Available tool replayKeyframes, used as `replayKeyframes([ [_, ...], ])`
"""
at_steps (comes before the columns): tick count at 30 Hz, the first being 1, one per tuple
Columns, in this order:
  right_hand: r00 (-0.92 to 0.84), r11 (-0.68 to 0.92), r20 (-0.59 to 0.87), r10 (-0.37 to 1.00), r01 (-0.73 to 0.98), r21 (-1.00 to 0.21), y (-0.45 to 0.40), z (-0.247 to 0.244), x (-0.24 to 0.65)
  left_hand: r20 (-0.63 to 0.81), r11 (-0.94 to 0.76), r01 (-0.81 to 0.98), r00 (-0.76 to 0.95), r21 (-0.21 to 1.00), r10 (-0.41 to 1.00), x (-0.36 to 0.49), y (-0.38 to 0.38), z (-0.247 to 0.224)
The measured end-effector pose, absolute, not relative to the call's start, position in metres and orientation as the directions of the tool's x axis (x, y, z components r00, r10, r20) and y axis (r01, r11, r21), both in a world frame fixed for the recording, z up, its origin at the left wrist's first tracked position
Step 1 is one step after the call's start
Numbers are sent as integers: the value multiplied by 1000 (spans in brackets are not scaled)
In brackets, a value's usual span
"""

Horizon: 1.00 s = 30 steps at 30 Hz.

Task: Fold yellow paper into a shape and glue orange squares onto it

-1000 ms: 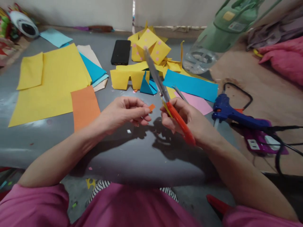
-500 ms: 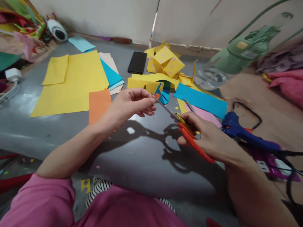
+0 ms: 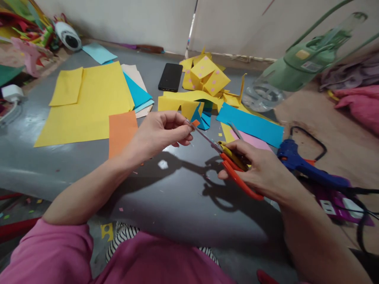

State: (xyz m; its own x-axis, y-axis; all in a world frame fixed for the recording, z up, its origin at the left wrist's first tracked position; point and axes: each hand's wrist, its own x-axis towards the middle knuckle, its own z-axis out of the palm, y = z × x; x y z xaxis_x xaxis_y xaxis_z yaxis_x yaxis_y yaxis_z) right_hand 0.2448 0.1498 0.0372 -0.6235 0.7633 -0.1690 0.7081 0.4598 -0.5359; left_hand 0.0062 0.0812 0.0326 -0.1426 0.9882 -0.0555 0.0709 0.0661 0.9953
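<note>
My left hand (image 3: 166, 132) pinches a small orange paper piece (image 3: 196, 123) between thumb and fingertips, above the grey table. My right hand (image 3: 257, 165) grips scissors (image 3: 237, 177) with an orange handle and a yellow part beside it. Their long blade reaches left to the orange piece at my left fingertips. A second grey metal tip (image 3: 235, 131) sticks up behind my right fingers; where it joins is hidden. An orange sheet (image 3: 121, 132) lies partly under my left forearm. Beyond my hands are a folded yellow paper shape (image 3: 180, 103) and folded blue paper (image 3: 203, 120).
Yellow sheets (image 3: 91, 118) lie left, a black phone (image 3: 170, 77) and dotted yellow paper shapes (image 3: 207, 75) at the back. A blue strip (image 3: 251, 124), a blue glue gun (image 3: 310, 165), a purple power strip (image 3: 331, 205) and a green-sleeved bottle (image 3: 296, 71) are on the right.
The orange scissor handle has swung slightly up and left as my right fingers draw in. My left hand keeps its pinch on the orange piece. The whole view has shifted a little.
</note>
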Motion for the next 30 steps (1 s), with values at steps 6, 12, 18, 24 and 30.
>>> replayKeyframes([
  [6,-637,474,-170,752,701,-533,151,34,246,-86,96,65,-146,993,986,6,82,33],
  [12,-645,452,-235,728,708,-542,150,36,246,-90,102,83,-145,991,985,4,81,33],
  [18,-649,474,-260,715,723,-503,149,39,245,-103,116,86,-141,990,985,5,81,33],
  [24,-656,466,-264,707,713,-523,149,39,246,-112,124,83,-135,989,984,5,81,33],
  [30,-650,457,-242,721,708,-539,149,39,246,-117,130,87,-139,988,983,5,81,34],
])
